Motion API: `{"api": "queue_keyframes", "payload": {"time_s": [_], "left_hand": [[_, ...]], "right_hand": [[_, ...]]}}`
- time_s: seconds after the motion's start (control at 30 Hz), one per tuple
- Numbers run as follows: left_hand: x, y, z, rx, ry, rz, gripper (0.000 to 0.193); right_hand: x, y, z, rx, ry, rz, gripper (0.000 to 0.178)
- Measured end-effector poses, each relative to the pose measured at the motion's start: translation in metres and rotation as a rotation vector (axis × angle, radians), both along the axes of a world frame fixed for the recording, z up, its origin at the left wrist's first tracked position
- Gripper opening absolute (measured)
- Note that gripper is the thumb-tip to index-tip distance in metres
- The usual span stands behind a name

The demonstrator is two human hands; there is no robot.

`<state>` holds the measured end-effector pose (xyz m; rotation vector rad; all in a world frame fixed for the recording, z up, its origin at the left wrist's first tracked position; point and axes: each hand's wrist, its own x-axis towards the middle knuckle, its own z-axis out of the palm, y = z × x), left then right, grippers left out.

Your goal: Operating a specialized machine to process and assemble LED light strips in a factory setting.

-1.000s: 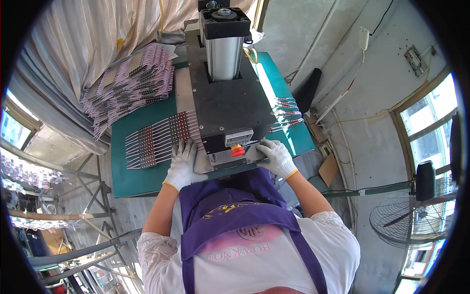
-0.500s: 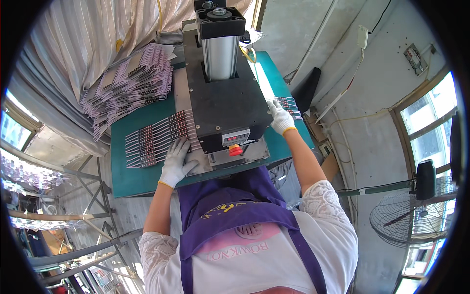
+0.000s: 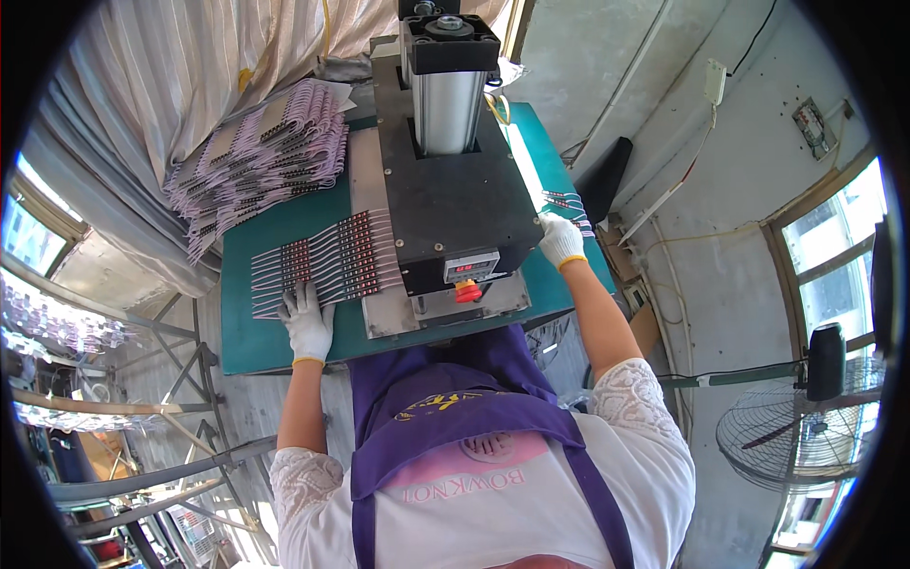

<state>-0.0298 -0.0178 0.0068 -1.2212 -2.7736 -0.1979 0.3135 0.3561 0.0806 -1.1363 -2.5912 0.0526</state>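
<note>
A row of thin pale straps with dark, dotted bands (image 3: 303, 261) lies on the green table, its inner ends running under the black press (image 3: 460, 204). My left hand (image 3: 309, 327), in a white glove, rests on the near left part of that row with its fingers apart. On the other side of the press, more strap ends (image 3: 566, 199) stick out. My right hand (image 3: 563, 241), also gloved, is at these ends beside the press, its fingers drawn together on them. The fingertips are partly hidden there. What lies beneath the press is out of sight.
A tall pile of similar lilac strap sheets (image 3: 261, 161) sits at the table's back left, against a curtain (image 3: 190, 85). A red knob (image 3: 467, 291) projects from the press front below a small display (image 3: 471, 266). A wire fan (image 3: 791, 431) stands far right.
My left hand has moved left along the straps, from beside the press to their outer part. The straps lie straighter and more level. My right hand stays beside the press, its fingers drawn in.
</note>
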Motion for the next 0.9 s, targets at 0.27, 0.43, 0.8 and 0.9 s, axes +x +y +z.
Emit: {"api": "queue_keyframes", "payload": {"time_s": [0.27, 0.43, 0.8, 0.9], "left_hand": [[-0.013, -0.015, 0.018, 0.383, 0.081, -0.193, 0.033], [-0.017, -0.021, 0.018, 0.405, 0.042, -0.29, 0.031], [0.014, 0.011, 0.034, 0.487, 0.009, -0.418, 0.024], [0.04, 0.044, 0.049, 0.548, -0.082, -0.519, 0.023]], "right_hand": [[0.011, -0.004, 0.012, -0.071, 0.127, 0.041, 0.024], [0.006, -0.001, 0.01, -0.012, 0.237, 0.027, 0.027], [0.019, 0.032, 0.006, 0.099, 0.536, -0.17, 0.028], [0.068, 0.074, -0.021, 0.03, 0.421, -0.322, 0.046]]}}
